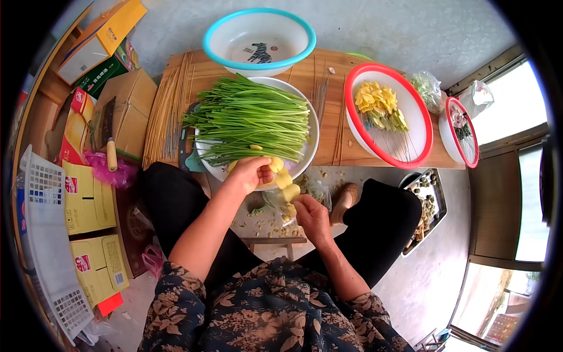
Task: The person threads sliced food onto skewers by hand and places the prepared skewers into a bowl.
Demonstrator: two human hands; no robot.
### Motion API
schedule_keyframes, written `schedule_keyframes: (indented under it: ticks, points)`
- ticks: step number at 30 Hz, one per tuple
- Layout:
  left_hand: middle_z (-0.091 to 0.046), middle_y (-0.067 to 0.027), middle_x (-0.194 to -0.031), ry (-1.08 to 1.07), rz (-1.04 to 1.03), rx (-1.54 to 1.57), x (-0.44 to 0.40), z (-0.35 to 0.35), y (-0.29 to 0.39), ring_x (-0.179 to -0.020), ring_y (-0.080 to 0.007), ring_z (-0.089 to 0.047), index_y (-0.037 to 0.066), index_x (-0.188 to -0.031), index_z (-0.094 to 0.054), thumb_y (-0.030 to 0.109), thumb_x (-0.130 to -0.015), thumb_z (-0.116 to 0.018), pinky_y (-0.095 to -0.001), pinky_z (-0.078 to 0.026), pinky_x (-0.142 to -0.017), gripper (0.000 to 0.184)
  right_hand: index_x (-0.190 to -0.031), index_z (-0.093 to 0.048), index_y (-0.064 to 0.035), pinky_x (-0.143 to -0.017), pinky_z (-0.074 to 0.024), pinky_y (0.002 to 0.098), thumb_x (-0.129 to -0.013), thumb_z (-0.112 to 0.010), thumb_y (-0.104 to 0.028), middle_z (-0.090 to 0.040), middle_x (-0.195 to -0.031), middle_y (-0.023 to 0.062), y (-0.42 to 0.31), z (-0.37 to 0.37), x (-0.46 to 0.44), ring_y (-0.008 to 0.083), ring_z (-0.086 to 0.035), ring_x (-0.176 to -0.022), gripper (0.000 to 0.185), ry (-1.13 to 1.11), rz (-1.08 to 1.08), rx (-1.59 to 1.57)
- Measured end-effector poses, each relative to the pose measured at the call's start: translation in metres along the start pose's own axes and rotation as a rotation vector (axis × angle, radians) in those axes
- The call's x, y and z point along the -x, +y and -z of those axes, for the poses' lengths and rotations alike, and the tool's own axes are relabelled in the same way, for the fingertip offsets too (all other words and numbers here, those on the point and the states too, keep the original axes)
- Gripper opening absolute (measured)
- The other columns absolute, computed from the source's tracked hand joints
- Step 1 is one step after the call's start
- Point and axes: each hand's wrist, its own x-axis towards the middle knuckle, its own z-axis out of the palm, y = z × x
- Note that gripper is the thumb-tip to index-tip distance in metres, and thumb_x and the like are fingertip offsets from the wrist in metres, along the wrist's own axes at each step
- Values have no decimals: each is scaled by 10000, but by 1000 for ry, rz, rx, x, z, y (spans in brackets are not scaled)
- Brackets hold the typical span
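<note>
A row of thin yellow slices, apparently potato, hangs between my hands. My left hand is closed, its fingertips pinching the upper slice. Below and to the right, my right hand is closed at the lower end of the row; the skewer itself is mostly hidden. Just beyond my left hand, a heap of long green garlic chives lies in a white basin, with a few yellow slices at its near edge. Loose skewers lie on the wooden table left of the basin.
A blue-rimmed basin stands at the back. To the right, a red-rimmed basin holds skewered yellow slices, beside a smaller red-rimmed basin. A knife rests against cardboard boxes at left. A tray sits on the floor.
</note>
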Motion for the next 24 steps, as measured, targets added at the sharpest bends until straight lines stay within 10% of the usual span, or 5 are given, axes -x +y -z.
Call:
schedule_keyframes:
  ticks: [24]
  points:
    - [-602,-47,-753,-172,100,13,14,-4,16,-587,-116,-548,25,-876,-603,131,-806,-620,-262,-509,-582,128,-898,-602,-5,-479,-334,186,-897,-577,-119,-541,-606,-7,16,-2,-4,46,-468,-515,116,-19,9,-186]
